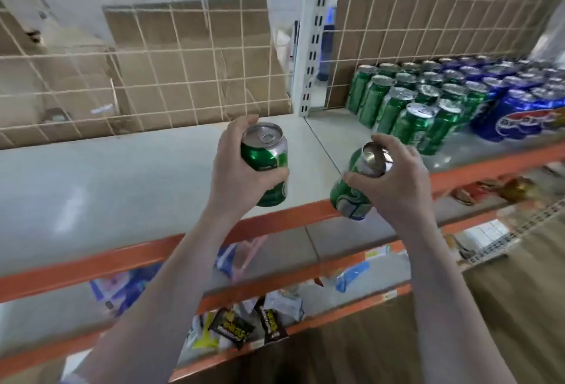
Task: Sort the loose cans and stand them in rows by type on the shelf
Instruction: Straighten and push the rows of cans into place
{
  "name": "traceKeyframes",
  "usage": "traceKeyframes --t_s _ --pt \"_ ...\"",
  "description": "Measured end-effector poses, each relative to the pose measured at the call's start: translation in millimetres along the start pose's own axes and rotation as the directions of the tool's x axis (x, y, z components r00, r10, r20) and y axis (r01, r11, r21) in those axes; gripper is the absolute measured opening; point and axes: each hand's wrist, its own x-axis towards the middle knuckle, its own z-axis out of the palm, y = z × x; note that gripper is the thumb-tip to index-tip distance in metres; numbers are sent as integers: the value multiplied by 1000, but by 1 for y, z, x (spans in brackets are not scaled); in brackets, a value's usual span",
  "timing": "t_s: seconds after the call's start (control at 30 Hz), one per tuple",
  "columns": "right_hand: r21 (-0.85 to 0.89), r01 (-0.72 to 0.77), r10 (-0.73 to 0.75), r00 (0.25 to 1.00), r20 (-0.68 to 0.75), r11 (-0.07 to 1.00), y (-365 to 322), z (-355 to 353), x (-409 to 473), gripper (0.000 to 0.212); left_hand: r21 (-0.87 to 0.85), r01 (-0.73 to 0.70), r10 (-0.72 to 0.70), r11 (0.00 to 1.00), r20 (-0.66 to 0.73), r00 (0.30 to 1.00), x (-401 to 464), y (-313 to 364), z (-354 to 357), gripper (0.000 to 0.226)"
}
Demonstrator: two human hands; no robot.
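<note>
Now two green cans [265,163], one per hand, left hand [241,166], right hand [394,175].

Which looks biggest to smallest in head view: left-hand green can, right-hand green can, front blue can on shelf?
1-2. Left-hand green can and right-hand green can: alike, unranked.
3. Front blue can: smaller, but farther away, so unsure.

Both forearms bare, each hand [241,166] without gloves.
</note>
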Motion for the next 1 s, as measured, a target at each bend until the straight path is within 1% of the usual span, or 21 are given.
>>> traceKeyframes --t_s 0.17,0.37,0.53,0.67,0.73,0.9,1.0 --pt "1 -91 91 995 -48 996 31 -25 -5 66 8 -72 70 997 125 990 2 18 33 83" --pt "-21 -130 129 990 -50 991 62 -61 -1 66 -15 -143 143 990 218 965 6 45 70 77" --pt "-6 -109 109 993 -49 994 106 -98 24 66 -15 -196 191 981 304 933 18 81 118 76" --pt "-27 -73 73 997 -26 997 161 -134 63 66 20 -255 238 967 293 926 26 114 176 75" --pt "-37 -52 52 999 -4 998 194 -155 85 65 26 -212 197 977 272 942 28 130 211 74" --pt "-95 -1 13 993 117 996 256 -204 137 60 46 -78 66 996 228 972 39 161 297 71" --pt "-136 46 -21 983 181 990 279 -218 165 59 146 -48 12 988 232 973 55 178 333 69"
